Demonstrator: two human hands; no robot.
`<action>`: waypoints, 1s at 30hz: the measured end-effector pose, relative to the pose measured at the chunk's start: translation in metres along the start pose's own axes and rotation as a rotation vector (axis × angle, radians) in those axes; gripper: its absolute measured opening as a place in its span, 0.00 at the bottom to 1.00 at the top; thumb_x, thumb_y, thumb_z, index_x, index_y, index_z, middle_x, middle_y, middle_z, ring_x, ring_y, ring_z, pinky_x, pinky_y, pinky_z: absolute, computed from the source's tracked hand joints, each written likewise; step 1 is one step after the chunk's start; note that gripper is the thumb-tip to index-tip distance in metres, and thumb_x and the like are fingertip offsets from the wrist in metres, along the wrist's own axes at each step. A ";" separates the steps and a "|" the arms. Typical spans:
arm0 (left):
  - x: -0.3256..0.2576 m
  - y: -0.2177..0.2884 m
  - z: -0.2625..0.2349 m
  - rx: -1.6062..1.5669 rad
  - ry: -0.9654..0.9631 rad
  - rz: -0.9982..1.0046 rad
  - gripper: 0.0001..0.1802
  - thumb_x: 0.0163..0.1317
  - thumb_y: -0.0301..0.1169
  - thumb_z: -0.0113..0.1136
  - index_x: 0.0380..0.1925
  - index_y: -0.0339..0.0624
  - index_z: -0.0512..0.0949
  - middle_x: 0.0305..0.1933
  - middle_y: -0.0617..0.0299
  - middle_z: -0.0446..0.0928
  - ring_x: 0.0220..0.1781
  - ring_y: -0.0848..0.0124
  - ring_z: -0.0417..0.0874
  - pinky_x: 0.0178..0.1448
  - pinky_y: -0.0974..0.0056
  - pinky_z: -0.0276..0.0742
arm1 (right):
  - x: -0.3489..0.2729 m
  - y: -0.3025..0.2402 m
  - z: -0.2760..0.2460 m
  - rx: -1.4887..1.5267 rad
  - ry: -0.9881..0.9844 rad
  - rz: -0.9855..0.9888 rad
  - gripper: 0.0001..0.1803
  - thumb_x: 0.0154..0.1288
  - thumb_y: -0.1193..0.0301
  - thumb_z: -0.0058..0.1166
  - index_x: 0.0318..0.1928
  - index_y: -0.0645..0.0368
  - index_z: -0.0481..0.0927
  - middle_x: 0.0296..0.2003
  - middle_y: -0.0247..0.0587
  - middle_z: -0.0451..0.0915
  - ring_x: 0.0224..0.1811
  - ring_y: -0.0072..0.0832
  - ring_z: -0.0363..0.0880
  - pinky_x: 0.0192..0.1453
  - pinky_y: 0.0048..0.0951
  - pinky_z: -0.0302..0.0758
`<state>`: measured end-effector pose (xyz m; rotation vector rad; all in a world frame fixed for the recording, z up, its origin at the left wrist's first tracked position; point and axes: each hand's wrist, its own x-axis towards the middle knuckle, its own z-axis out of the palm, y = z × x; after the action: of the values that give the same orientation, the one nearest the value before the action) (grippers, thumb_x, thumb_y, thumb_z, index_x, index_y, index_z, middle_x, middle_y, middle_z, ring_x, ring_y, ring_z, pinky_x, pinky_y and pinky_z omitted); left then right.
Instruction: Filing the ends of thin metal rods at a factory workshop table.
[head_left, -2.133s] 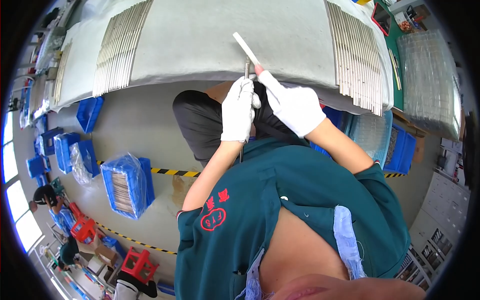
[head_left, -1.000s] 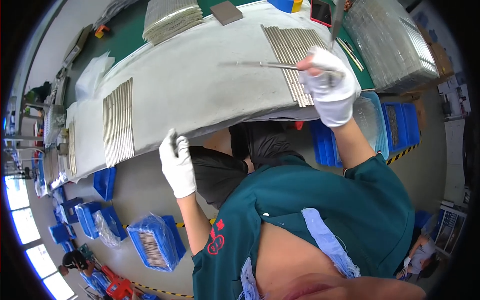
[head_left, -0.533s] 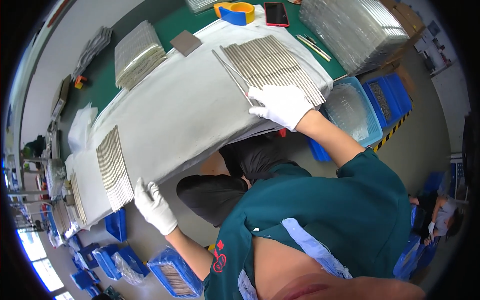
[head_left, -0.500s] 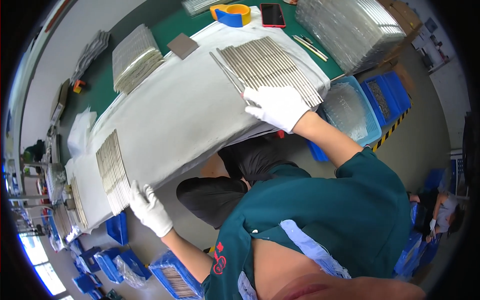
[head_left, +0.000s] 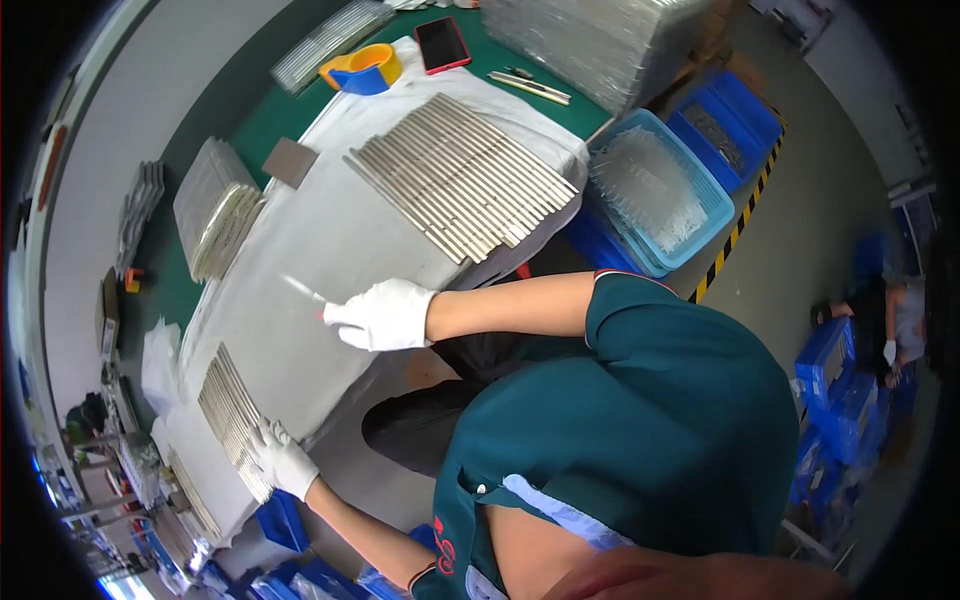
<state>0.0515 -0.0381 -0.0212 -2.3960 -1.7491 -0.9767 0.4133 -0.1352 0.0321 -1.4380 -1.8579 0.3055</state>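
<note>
Head view. Landmark: pale grey cloth sheet (head_left: 330, 250), spread lengthwise over a green-topped workbench (head_left: 270, 120), its near edge hanging over the bench lip above the person's lap.

Open room: the middle of the cloth is bare between two rows of strips. Past its far edge lies a band of green bench surface. Off its right end stand light blue plastic crates (head_left: 665, 190) on the grey floor, beside a yellow-and-black floor stripe (head_left: 735, 235).

Item 1: large row of thin silver metal strips (head_left: 465, 175), laid side by side at the right end of the cloth, ends fairly even.

Item 2: smaller row of like silver strips (head_left: 232, 420), at the left end of the cloth, close to its near edge. White-gloved left hand (head_left: 282, 460) rests on the near end of this row, fingers closed loosely on the strip ends; whether any strip is lifted cannot be told.

Item 3: single slim silver strip (head_left: 303, 290), raised over the bare middle of the cloth, pinched at one end by the white-gloved right hand (head_left: 385, 315), thumb and forefinger narrow about it.

Item 4: stack of grey sheets (head_left: 215, 205), at the far edge of the cloth.

Item 5: yellow and blue tape rolls (head_left: 365, 70) and a red-cased phone (head_left: 443, 43), beyond the far right corner.
</note>
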 end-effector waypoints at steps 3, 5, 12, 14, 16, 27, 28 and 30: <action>0.001 0.071 -0.001 0.522 -0.252 -0.034 0.21 0.62 0.43 0.45 0.54 0.53 0.70 0.61 0.66 0.67 0.64 0.69 0.63 0.66 0.53 0.51 | -0.001 0.015 0.003 0.040 -0.025 0.068 0.16 0.63 0.63 0.41 0.49 0.52 0.71 0.26 0.47 0.79 0.22 0.42 0.78 0.27 0.42 0.75; 0.001 0.107 -0.008 0.540 -0.239 0.001 0.19 0.60 0.42 0.49 0.50 0.53 0.74 0.56 0.63 0.72 0.62 0.68 0.66 0.64 0.51 0.54 | -0.005 0.020 0.005 0.035 0.106 0.001 0.15 0.63 0.64 0.42 0.49 0.52 0.72 0.29 0.44 0.80 0.22 0.40 0.78 0.27 0.40 0.75; -0.078 0.126 -0.042 0.315 0.140 -0.056 0.21 0.56 0.31 0.58 0.51 0.48 0.73 0.54 0.58 0.73 0.60 0.57 0.69 0.64 0.51 0.60 | -0.005 0.005 -0.006 0.461 -0.149 0.298 0.28 0.65 0.69 0.39 0.66 0.43 0.57 0.22 0.37 0.77 0.24 0.31 0.77 0.34 0.30 0.74; -0.106 0.120 -0.057 0.143 0.167 -0.179 0.21 0.56 0.26 0.57 0.52 0.46 0.73 0.56 0.56 0.71 0.61 0.57 0.69 0.63 0.56 0.63 | -0.003 0.003 -0.006 0.459 -0.157 0.368 0.30 0.65 0.69 0.37 0.68 0.53 0.50 0.20 0.37 0.75 0.23 0.27 0.75 0.34 0.27 0.73; -0.124 0.121 -0.076 0.070 0.253 -0.304 0.20 0.58 0.22 0.54 0.53 0.43 0.72 0.56 0.54 0.71 0.61 0.56 0.69 0.62 0.59 0.65 | -0.002 0.003 -0.005 0.556 -0.134 0.395 0.30 0.66 0.70 0.38 0.68 0.54 0.50 0.19 0.34 0.72 0.21 0.22 0.72 0.32 0.22 0.70; -0.063 0.147 -0.069 0.258 0.297 0.005 0.23 0.49 0.33 0.65 0.48 0.46 0.75 0.48 0.61 0.76 0.56 0.60 0.73 0.63 0.51 0.61 | -0.009 -0.005 -0.027 1.015 0.094 0.459 0.28 0.68 0.74 0.37 0.68 0.53 0.52 0.55 0.31 0.68 0.18 0.12 0.58 0.18 0.16 0.59; -0.050 0.155 -0.065 0.296 0.241 0.044 0.21 0.49 0.35 0.65 0.46 0.47 0.76 0.47 0.62 0.76 0.55 0.60 0.73 0.63 0.52 0.60 | -0.007 -0.009 -0.024 0.993 0.189 0.442 0.27 0.68 0.73 0.36 0.68 0.52 0.54 0.19 0.26 0.61 0.16 0.12 0.52 0.16 0.15 0.52; -0.030 0.161 -0.051 0.263 0.218 0.105 0.16 0.51 0.32 0.62 0.42 0.46 0.77 0.45 0.60 0.76 0.52 0.56 0.74 0.59 0.52 0.63 | -0.004 -0.011 -0.022 0.995 0.208 0.467 0.27 0.68 0.73 0.36 0.67 0.52 0.54 0.17 0.26 0.60 0.15 0.12 0.52 0.16 0.15 0.52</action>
<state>0.1610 -0.1420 0.0592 -2.1089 -1.5517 -0.8929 0.4208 -0.1482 0.0526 -1.0803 -0.9106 1.0813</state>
